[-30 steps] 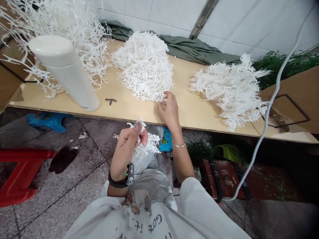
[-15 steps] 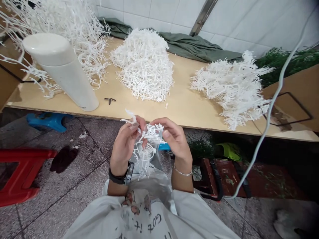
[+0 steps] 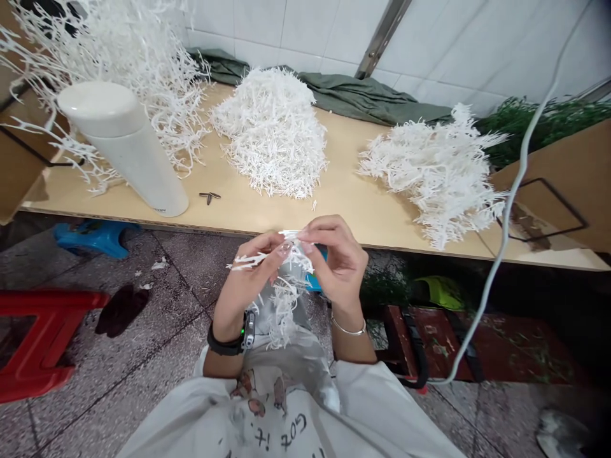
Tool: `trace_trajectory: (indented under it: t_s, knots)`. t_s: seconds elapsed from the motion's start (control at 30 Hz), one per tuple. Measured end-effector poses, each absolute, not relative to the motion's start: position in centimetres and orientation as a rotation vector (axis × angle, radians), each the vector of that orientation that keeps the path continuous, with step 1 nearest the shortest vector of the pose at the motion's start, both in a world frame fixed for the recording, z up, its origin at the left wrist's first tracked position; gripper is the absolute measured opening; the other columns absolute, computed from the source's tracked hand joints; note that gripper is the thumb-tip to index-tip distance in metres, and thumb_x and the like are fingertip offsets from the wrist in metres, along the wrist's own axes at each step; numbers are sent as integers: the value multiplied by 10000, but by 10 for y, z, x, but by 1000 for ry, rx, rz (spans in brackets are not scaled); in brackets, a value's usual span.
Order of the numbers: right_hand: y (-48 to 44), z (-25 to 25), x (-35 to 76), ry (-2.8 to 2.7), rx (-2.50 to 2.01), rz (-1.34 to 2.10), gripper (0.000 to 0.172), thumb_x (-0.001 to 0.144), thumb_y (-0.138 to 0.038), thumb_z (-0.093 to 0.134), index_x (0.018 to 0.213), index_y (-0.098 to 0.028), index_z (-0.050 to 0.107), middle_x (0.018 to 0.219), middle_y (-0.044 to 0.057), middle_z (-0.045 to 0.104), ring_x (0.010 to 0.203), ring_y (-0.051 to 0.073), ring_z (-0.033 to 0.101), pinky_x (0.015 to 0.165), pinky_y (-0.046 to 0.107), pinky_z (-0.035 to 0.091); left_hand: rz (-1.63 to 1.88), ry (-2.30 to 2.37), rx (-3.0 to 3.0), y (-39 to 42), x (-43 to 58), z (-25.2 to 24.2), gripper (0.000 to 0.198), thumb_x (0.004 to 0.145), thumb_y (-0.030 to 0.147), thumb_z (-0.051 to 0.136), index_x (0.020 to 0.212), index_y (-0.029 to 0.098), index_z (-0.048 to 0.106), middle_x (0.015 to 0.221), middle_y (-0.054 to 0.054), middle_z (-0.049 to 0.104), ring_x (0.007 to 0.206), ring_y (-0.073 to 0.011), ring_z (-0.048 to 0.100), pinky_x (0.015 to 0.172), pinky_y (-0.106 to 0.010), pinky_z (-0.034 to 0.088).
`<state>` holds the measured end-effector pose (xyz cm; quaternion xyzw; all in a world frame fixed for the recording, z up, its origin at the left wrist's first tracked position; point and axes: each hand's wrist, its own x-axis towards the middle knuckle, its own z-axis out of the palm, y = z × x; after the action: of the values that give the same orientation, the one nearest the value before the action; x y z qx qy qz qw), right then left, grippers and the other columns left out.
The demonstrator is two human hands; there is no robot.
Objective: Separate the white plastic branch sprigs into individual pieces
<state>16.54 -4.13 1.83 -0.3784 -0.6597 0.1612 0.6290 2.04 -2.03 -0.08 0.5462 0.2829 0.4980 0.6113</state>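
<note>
My left hand (image 3: 248, 280) and my right hand (image 3: 337, 261) meet in front of the table's near edge, both pinching a cluster of white plastic branch sprigs (image 3: 284, 289). The sprigs hang down between my wrists, with one twig sticking out to the left. My left wrist wears a dark watch, my right a thin bracelet. On the table just beyond sits a mound of small white plastic pieces (image 3: 272, 130).
On the wooden table (image 3: 353, 203) stand a white cylindrical flask (image 3: 126, 149), long white branches (image 3: 119, 57) at the left, another white pile (image 3: 434, 172) at the right, green foliage and a grey cloth behind. A white cable (image 3: 506, 210) hangs at the right. A red stool (image 3: 42, 337) is on the floor.
My right hand left the middle pile on the table and came back to my left hand. Both now pinch the sprigs together, which sit slightly lower and tilted left.
</note>
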Motion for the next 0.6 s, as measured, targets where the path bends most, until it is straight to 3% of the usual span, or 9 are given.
trace_trajectory:
  t_s: [0.07,0.13,0.2,0.27,0.33,0.43,0.6]
  knots:
    - [-41,15,165,-1589,-828,322,288,839,-102,573,920,-348,699,928,3,628,878,151,595,756,338,491,1178,680,1374,-19,16,-1,198,848,398,629,837,201,642,691,25,541,478,-58,420,441,-200,362]
    - [-42,12,166,-1621,-791,309,317,844,-151,580,1054,-378,651,981,9,634,932,170,599,811,368,494,1244,635,1477,-19,13,2,147,837,345,650,832,199,670,818,-15,612,598,-87,519,530,-222,422]
    - [-43,10,168,-1571,-783,319,474,812,-331,656,1260,-378,509,1083,39,620,1009,210,589,867,409,489,1289,584,1553,-22,12,7,78,826,276,663,841,205,690,923,-48,642,783,-134,592,638,-248,459]
    - [-44,10,172,-1508,-788,386,711,738,-598,655,1348,-332,406,1162,80,588,1036,242,575,871,423,485,1295,601,1596,-26,13,13,65,826,223,658,869,209,703,941,-61,653,874,-159,604,681,-261,456]
    - [-47,12,177,-1504,-843,524,676,777,-733,474,1279,-280,484,1106,89,599,976,230,574,842,397,474,1274,640,1627,-29,15,17,75,825,192,652,875,198,708,933,-68,663,866,-160,611,687,-266,450]
    - [-51,16,182,-1555,-996,716,562,903,-661,262,977,-222,606,851,48,588,791,171,540,721,317,431,1261,644,1661,-31,18,16,68,831,184,646,876,185,697,920,-63,677,810,-148,623,678,-261,452]
    - [-53,23,193,-1721,-1110,750,523,888,-670,329,733,-193,477,621,-31,404,560,94,355,528,255,276,1215,655,1753,-30,22,10,61,835,198,647,883,182,682,893,-52,691,779,-142,629,683,-251,460]
